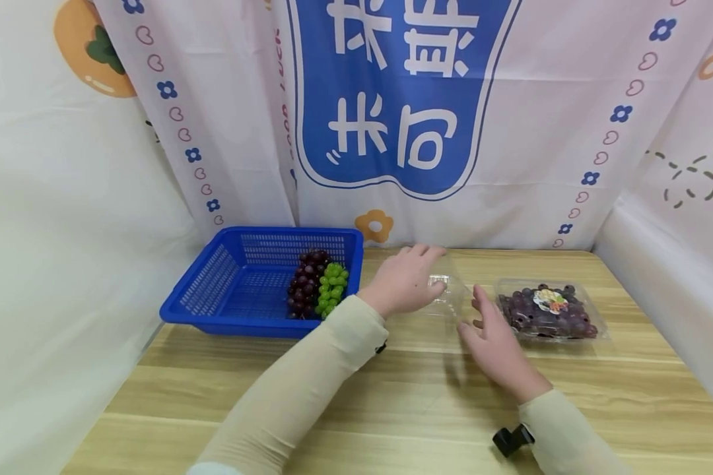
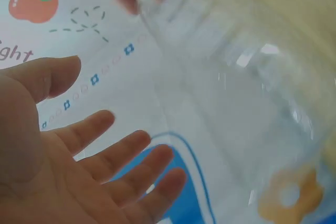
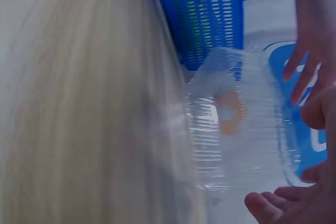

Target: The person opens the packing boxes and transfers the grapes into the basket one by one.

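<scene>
Judging the clear container (image 3: 247, 145) light and slippery, pinch its rim; see left fingers (image 2: 137, 141) apart, cannot tell for right fingers (image 3: 259, 206).

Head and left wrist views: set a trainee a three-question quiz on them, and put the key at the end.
1. Multiple choice: in the head view, what lies beside the green grapes in the blue basket?
A: a lemon
B: dark grapes
C: a spoon

2. True or false: in the left wrist view, the left hand is clenched into a fist.

3. Fill in the blank: in the head view, the stickered package lies to the ____ of the blue basket.

Key:
1: B
2: False; its fingers are extended.
3: right
</scene>
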`<state>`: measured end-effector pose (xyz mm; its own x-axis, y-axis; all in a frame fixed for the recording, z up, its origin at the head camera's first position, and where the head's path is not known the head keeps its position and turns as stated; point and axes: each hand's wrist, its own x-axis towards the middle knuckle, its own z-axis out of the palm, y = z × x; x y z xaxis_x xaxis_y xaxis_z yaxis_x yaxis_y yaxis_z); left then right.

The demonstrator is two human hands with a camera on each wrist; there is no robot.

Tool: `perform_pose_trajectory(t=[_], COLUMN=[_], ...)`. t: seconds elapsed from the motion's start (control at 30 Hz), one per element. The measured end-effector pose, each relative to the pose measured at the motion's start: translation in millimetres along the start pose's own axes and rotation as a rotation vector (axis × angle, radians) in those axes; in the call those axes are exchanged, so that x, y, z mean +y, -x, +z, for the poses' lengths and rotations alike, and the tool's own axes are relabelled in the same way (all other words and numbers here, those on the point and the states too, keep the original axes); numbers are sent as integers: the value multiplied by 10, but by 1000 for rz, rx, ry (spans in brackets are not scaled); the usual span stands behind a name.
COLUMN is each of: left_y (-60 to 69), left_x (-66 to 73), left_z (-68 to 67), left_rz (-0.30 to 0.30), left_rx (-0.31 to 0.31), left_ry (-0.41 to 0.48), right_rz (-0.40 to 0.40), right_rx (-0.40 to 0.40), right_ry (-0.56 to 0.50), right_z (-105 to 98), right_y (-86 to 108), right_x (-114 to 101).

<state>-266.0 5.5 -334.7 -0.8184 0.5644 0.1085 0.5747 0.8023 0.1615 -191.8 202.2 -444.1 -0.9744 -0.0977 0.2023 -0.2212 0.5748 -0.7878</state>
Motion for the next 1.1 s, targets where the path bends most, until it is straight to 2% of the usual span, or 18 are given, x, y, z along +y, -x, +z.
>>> perform_pose_trajectory(t=[0.07,0.17,0.23,0.33,0.5,0.63,0.8,0.97,1.1], left_y=[-42,-107,-152,-218,-331,-412,-502,-529,-560], left_x=[66,198,305,480,781,1004,1214,1252,1213], left_z=[79,193,271,380,583,766,996,1208,1343], left_rz=[12,43,62,84,101,67,-21,-136,-153], left_rx=[8,21,24,12,10,49,104,135,141], left_ry=[38,97,154,246,370,497,632,760,759], right_rz=[-73,-184,-216,-141,35,99,106,124,112], right_rx=[33,143,221,282,278,244,193,148,138], right_ry=[57,121,152,175,192,155,167,160,134], right_z=[-123,-410,-644,-987,-1356,-1433,-1412,-1375,-1351], right_y=[59,118,130,163,293,410,464,452,430], right_x=[-58,-66,-9,171,615,870,1058,1148,1192])
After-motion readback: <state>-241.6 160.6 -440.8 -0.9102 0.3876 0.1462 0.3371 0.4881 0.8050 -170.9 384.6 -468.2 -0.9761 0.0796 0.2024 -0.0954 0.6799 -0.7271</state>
